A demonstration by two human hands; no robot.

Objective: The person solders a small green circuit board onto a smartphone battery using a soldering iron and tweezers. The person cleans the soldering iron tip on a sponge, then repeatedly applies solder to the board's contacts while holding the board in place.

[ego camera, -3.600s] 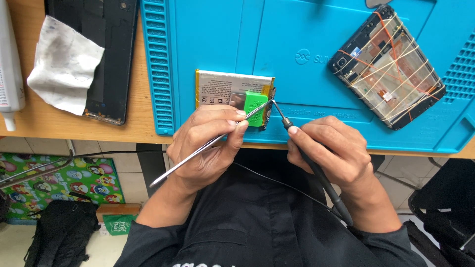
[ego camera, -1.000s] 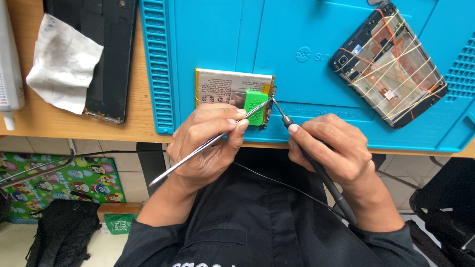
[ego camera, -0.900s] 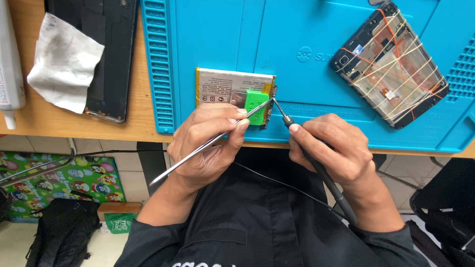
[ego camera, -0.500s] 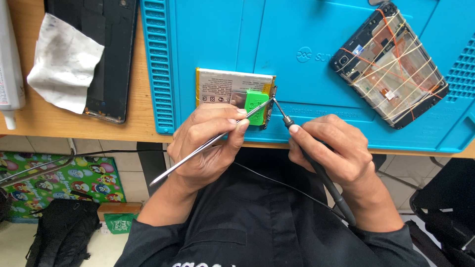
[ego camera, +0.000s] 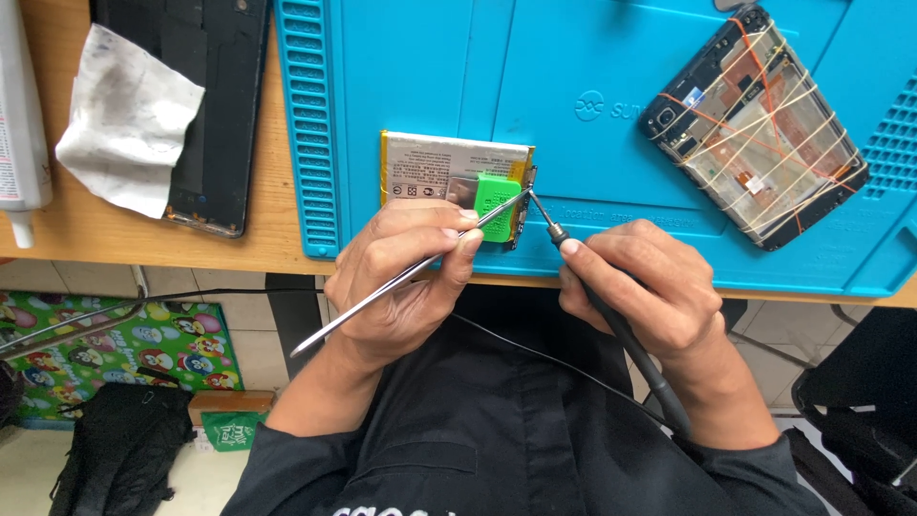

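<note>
**Battery on the blue mat, tweezers and iron both at its right end**

Head view, only one to go through. Flat silver battery (ego camera: 444,177) sitting centre frame on the blue silicone mat (ego camera: 430,76), long axis running left-right, connector end pointing toward frame right. Yellowish edge down its left side, small green tab (ego camera: 497,196) stuck on near the right end, thin dark strip along the right edge. Lower part of the battery hidden behind knuckles, so can't say how far down it goes.

Left hand (ego camera: 406,282) below the battery, fingers pinched together on slim metal tweezers (ego camera: 401,277), which run diagonally from lower left up to the tip at the green tab. Right hand (ego camera: 650,296) just right of centre, fingers wrapped shut around a black soldering iron (ego camera: 621,334), pen-style grip, fine tip angled up-left and meeting the battery's right edge right beside the tweezer tip. Handle end and cord disappear under the wrist. Exact contact spot too small to make out.

Upper right: opened phone (ego camera: 755,124), tilted, bound with orange and pale rubber bands, top corner cut off by the frame. Upper left: dark phone panel (ego camera: 224,115) on the wooden table (ego camera: 277,229), smudged white cloth (ego camera: 129,119) draped over it. Far left edge, a white tube (ego camera: 19,124), mostly cropped.
</note>
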